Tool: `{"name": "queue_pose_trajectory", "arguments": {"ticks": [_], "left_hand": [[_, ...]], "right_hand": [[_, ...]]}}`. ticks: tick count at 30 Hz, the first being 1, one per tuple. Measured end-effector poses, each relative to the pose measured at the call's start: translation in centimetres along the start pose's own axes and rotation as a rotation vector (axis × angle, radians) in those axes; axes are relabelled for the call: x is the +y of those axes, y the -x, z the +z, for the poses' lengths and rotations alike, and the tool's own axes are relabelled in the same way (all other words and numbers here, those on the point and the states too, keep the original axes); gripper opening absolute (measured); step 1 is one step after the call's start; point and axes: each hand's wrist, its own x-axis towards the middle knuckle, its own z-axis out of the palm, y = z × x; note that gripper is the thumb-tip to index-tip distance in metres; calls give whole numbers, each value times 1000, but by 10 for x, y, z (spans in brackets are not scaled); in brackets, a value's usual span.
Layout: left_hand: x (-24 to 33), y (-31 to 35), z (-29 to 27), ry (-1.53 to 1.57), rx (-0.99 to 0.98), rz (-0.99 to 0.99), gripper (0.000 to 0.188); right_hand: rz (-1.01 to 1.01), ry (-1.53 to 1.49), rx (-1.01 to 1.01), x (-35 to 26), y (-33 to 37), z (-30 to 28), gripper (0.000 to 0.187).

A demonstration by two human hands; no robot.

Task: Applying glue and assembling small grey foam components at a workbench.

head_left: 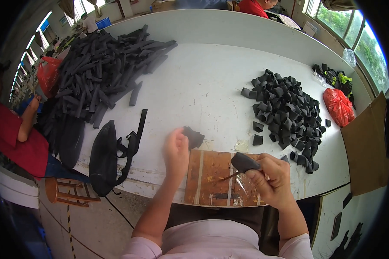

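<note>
Right hand (272, 178) grips a black piece (245, 162) over brown board (206, 179); whether blurred left hand (176, 146) holds the dark cloth (195, 137), I cannot tell.

I wear a plain, pale pink shirt (209, 241). My short left sleeve (143, 247) and right sleeve (297, 247) flank the shirt's front; beyond it, my left hand (176, 143) and right hand (273, 178) are bare.

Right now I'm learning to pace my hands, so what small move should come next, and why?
Perhaps bring the left hand toward the right hand: the right holds a rounded dark piece above the wooden board, while the left, beside a ragged dark piece, is off past the board's far left corner.
</note>
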Motion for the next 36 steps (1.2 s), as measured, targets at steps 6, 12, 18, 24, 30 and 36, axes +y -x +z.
{"name": "queue_pose_trajectory", "arguments": {"ticks": [6, 12, 18, 24, 30, 36], "left_hand": [[-89, -35, 8, -666, -53, 28, 21], [-82, -36, -10, -392, 3, 212, 8], [-24, 0, -36, 49, -127, -92, 6], [-13, 30, -51, 384, -248, -388, 6], [-40, 50, -57, 166, -57, -332, 7], [-12, 50, -57, 432, -186, -553, 11]], "right_hand": [[395, -324, 516, 36, -21, -27, 37], [615, -397, -170, 19, 62, 35, 20], [374, -127, -349, 3, 47, 83, 22], [480, -270, 198, 28, 18, 151, 25], [733, -853, 204, 41, 9, 167, 12], [1015, -1050, 100, 42, 9, 146, 11]]}}
